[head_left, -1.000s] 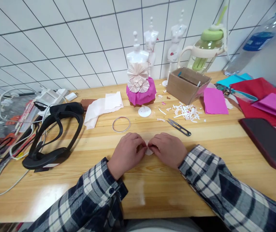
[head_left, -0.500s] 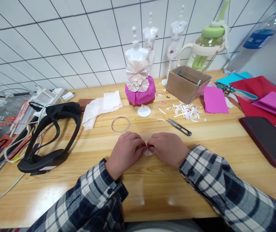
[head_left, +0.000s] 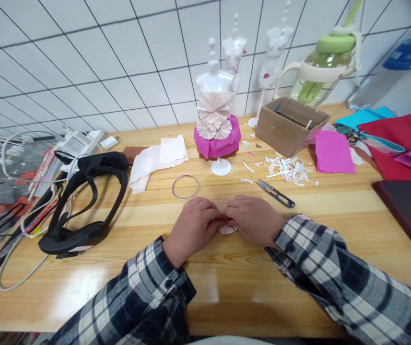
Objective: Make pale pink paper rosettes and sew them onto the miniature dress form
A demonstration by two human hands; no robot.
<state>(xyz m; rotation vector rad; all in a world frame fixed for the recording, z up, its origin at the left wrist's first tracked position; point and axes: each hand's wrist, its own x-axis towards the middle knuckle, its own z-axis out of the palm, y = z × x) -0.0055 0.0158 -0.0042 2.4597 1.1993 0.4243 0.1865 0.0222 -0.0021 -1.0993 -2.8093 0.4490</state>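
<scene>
A small pale pleated paper fan [head_left: 228,230] sits low over the wooden table between my hands, mostly hidden by the fingers. My left hand [head_left: 195,227] pinches it from the left side. My right hand [head_left: 253,219] closes on it from the right, its fingertips meeting those of the left. Just beyond the left hand lies a thin round ring [head_left: 185,197]. Black thread snips [head_left: 276,193] rest past the right hand, points to the left. Behind them stands a small dress form [head_left: 214,88] wearing a magenta skirt [head_left: 217,139] and pale pleated paper fans [head_left: 214,120].
A brown cardboard box [head_left: 287,127], paper scraps [head_left: 287,169], and magenta paper [head_left: 334,152] sit at back right. A dark phone [head_left: 406,215] lies at the right. Pale crepe paper [head_left: 144,167] and a black headset strap [head_left: 113,206] are at left.
The whole view has shifted, so the scene appears slightly farther right. Both hands keep their pinch on the paper fan, with the fingers slightly rearranged.
</scene>
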